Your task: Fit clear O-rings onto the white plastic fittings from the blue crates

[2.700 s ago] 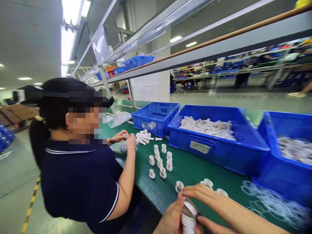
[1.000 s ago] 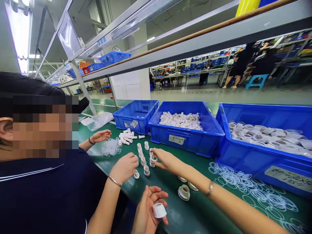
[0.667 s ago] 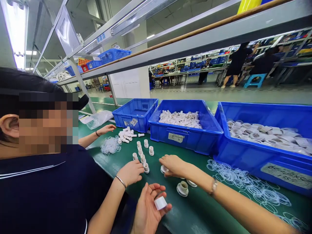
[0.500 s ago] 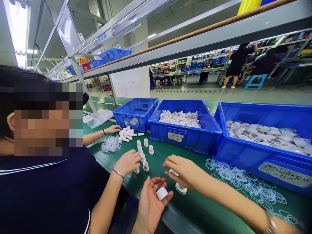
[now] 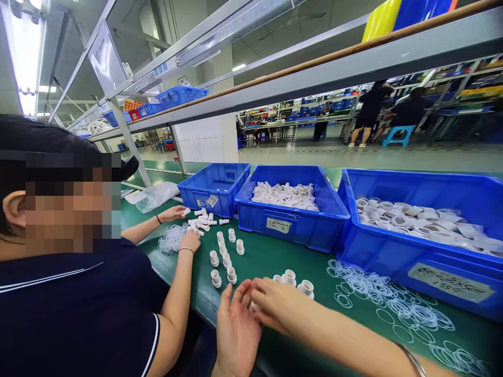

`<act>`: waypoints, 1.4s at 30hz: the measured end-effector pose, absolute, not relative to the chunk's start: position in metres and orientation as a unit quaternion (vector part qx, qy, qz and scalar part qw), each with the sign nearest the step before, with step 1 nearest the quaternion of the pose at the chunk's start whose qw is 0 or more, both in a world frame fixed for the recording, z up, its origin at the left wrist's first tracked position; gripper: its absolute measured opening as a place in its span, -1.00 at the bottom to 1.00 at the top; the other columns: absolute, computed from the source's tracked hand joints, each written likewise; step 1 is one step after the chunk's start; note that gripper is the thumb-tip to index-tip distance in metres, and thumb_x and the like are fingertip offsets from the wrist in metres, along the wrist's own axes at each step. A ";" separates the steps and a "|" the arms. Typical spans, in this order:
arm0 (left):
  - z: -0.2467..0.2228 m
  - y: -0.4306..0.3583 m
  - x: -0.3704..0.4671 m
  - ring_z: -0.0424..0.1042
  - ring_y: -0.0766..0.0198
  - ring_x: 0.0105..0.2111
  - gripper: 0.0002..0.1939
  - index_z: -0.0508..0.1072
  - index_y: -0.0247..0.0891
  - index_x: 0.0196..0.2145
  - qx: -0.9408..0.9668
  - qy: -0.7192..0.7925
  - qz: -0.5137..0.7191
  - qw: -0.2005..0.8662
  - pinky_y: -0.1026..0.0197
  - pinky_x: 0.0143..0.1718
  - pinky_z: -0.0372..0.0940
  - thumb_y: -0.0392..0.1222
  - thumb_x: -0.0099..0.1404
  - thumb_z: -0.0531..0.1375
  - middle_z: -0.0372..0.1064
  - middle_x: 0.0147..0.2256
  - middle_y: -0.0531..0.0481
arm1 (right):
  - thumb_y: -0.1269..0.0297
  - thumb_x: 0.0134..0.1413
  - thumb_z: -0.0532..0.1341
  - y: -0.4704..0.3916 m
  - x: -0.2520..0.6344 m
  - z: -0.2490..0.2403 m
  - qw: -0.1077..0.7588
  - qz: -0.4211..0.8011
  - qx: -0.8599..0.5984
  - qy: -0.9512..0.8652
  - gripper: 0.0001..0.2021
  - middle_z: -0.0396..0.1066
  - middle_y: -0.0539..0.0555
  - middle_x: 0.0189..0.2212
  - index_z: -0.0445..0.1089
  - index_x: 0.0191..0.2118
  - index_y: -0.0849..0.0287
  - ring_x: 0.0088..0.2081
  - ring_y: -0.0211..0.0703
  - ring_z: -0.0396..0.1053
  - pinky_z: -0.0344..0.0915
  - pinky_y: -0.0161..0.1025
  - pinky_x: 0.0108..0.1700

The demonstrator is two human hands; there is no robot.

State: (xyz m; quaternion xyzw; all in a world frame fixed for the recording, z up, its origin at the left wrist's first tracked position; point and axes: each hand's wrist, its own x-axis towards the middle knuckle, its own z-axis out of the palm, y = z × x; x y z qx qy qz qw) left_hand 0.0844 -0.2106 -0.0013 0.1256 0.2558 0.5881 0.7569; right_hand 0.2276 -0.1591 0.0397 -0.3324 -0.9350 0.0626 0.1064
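Left hand (image 5: 237,332): here it is, low in the view, palm turned up and fingers curled towards its partner.
Right hand (image 5: 277,303): in from the right, back uppermost, fingers bent over the left one's fingertips, so the pair is together; a bracelet (image 5: 411,359) rings the wrist.
White part (image 5: 254,306): right between the two hands, just a sliver on show; whether either hand is clamped on it, I can't tell behind those fingers.
Nearest fittings (image 5: 290,277): three white ones, just behind the right hand on the green tabletop (image 5: 271,251).
Eight fittings (image 5: 227,260): a loose group of white ones, upright on their flanged bases, out beyond the left hand's fingertips.
Clear rings (image 5: 385,298): scattered to the right, a tangle with loose ones at its edges, in front of the right-hand bin.
Co-worker (image 5: 78,309): on the left, dark top with white trim, both arms out, a white tube (image 5: 186,212) held at the end of the farther one.
Tube heap (image 5: 202,222): small white tubes lying every which way, a second ring tangle (image 5: 168,241) just beside it.
Blue bins (image 5: 293,225): three along the back, white pieces filling much of the middle and right ones.
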 end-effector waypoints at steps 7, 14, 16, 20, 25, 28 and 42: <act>-0.037 -0.212 0.071 0.17 0.04 0.32 -0.55 0.57 -0.33 -0.07 0.114 0.281 0.596 0.743 -0.03 0.31 0.17 -0.04 0.46 -0.03 0.35 0.18 -0.25 | 0.40 0.33 0.21 -0.036 0.218 0.052 0.138 0.066 -0.400 -0.904 -0.91 0.37 0.16 -0.08 0.36 -0.09 0.26 -0.13 -0.15 0.40 0.36 -0.22 -0.07; -0.025 -0.201 0.067 0.30 0.04 0.19 -0.65 0.48 -0.19 0.02 0.159 0.335 0.590 0.717 -0.12 0.23 0.25 0.03 0.39 0.18 0.35 0.15 -0.18 | 0.26 0.35 0.25 -0.011 0.209 0.020 0.060 0.040 -0.419 -0.905 -0.85 0.42 0.09 -0.08 0.43 -0.08 0.22 -0.13 -0.10 0.42 0.44 -0.09 -0.09; -0.007 -0.187 0.059 0.35 0.06 0.13 -0.59 0.42 -0.19 0.09 0.163 0.335 0.597 0.711 -0.14 0.17 0.30 0.06 0.39 0.18 0.33 0.16 -0.16 | 0.23 0.35 0.25 -0.013 0.217 0.020 0.050 0.030 -0.429 -0.901 -0.83 0.41 0.11 -0.04 0.43 -0.07 0.22 -0.09 -0.07 0.41 0.44 -0.07 -0.07; 0.020 -0.147 0.045 0.35 0.04 0.13 -0.56 0.40 -0.13 0.11 0.175 0.339 0.615 0.690 -0.12 0.10 0.36 0.15 0.43 0.08 0.35 0.13 -0.11 | 0.20 0.38 0.21 -0.016 0.241 0.026 0.035 0.026 -0.437 -0.899 -0.81 0.40 0.12 -0.02 0.43 -0.05 0.21 -0.08 -0.07 0.41 0.44 -0.08 -0.08; 0.021 -0.131 0.065 0.34 0.02 0.18 -0.56 0.44 -0.15 0.06 0.201 0.357 0.610 0.678 -0.14 0.16 0.31 0.17 0.41 0.09 0.39 0.11 -0.13 | 0.22 0.36 0.24 -0.023 0.262 0.034 0.015 0.017 -0.447 -0.894 -0.83 0.40 0.11 -0.02 0.44 -0.07 0.21 -0.05 -0.05 0.40 0.44 -0.06 -0.07; -0.003 -0.147 0.097 0.26 0.05 0.25 -0.68 0.53 -0.14 -0.06 0.231 0.380 0.584 0.679 -0.09 0.33 0.11 0.04 0.42 0.09 0.44 0.07 -0.10 | 0.21 0.33 0.26 -0.028 0.276 0.041 -0.004 0.005 -0.470 -0.883 -0.83 0.41 0.12 -0.04 0.45 -0.14 0.23 -0.05 -0.05 0.39 0.43 -0.06 -0.06; -0.039 -0.137 0.148 0.25 0.05 0.24 -0.44 0.51 -0.27 -0.01 0.402 0.407 0.511 0.641 0.00 0.35 0.01 0.21 0.43 -0.04 0.42 0.13 -0.15 | 0.26 0.41 0.12 -0.093 0.361 0.054 -0.021 0.045 -0.493 -0.868 -0.77 0.47 0.11 -0.15 0.55 -0.13 0.09 -0.22 -0.06 0.49 0.27 -0.27 -0.33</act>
